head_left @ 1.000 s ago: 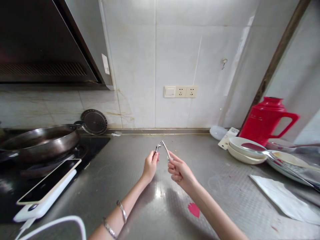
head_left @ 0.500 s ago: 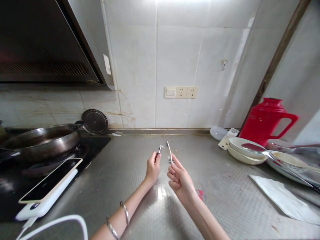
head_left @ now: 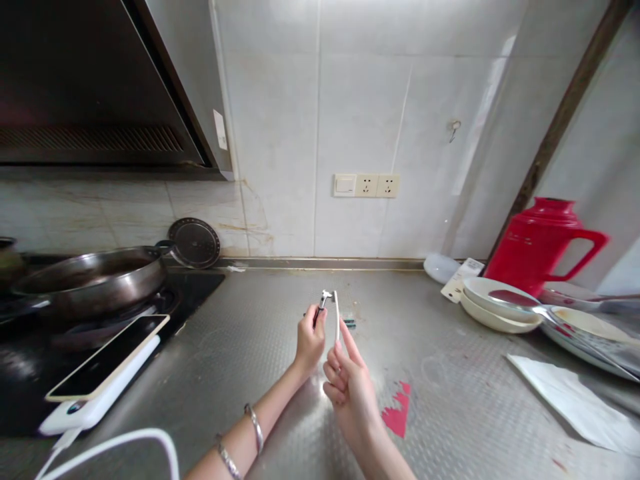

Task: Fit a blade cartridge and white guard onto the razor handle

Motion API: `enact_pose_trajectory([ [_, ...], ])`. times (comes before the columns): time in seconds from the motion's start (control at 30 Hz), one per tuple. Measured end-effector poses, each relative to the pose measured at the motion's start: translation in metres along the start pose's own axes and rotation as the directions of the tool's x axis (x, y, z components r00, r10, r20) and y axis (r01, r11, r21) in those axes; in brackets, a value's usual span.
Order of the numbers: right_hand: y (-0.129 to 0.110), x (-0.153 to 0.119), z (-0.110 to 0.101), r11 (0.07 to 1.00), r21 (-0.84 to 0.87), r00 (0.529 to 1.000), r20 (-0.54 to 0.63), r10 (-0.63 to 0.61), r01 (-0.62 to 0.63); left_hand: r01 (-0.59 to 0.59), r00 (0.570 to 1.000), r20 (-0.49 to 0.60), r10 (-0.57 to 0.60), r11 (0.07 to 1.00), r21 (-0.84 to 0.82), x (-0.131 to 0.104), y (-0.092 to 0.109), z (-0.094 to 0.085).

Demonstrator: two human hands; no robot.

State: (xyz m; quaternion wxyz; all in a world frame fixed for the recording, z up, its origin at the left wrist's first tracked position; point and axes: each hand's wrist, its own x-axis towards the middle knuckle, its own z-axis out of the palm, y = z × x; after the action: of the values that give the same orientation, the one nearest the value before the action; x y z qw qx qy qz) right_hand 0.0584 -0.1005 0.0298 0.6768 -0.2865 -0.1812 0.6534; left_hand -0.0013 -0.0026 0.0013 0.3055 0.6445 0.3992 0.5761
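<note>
My left hand [head_left: 310, 340] is closed around a small tool [head_left: 323, 303] with a dark handle and a shiny metal head; its exact kind is too small to tell. My right hand [head_left: 347, 380] pinches the slim white handle of a toothbrush [head_left: 337, 320], held upright. The brush head is right beside the metal head, and I cannot tell whether they touch. Small dark green pieces [head_left: 350, 324] lie on the counter just behind my right fingers. A torn red scrap [head_left: 397, 410] lies on the counter right of my right wrist.
On the left, a steel pan [head_left: 100, 280] stands on the black stove, near a phone [head_left: 110, 357] lying on a white power bank [head_left: 95, 407] with a cable. At right are a red thermos [head_left: 537, 247], stacked bowls [head_left: 500, 317] and a white napkin [head_left: 570, 400]. Behind is a tiled wall.
My right hand has moved left with the toothbrush, bringing its head close to the metal head of the tool. More of the red scrap and the green pieces now shows.
</note>
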Motion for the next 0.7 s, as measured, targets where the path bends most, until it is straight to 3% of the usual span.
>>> enact_pose_trajectory([
  [0.23, -0.005, 0.001, 0.002, 0.999, -0.010, 0.999, -0.006, -0.049, 0.049, -0.012, 1.000, 0.025, 0.012, 1.000, 0.004, -0.002, 0.002, 0.001],
  [0.47, 0.008, -0.008, -0.001, 1.000, -0.012, 1.000, -0.022, 0.008, -0.008, 0.002, 1.000, -0.003, -0.002, 1.000, 0.002, -0.002, 0.004, 0.000],
  [0.7, 0.003, -0.001, 0.006, 0.998, 0.007, 0.998, -0.022, -0.065, 0.065, -0.002, 1.000, 0.010, 0.002, 1.000, -0.021, -0.005, 0.007, 0.001],
])
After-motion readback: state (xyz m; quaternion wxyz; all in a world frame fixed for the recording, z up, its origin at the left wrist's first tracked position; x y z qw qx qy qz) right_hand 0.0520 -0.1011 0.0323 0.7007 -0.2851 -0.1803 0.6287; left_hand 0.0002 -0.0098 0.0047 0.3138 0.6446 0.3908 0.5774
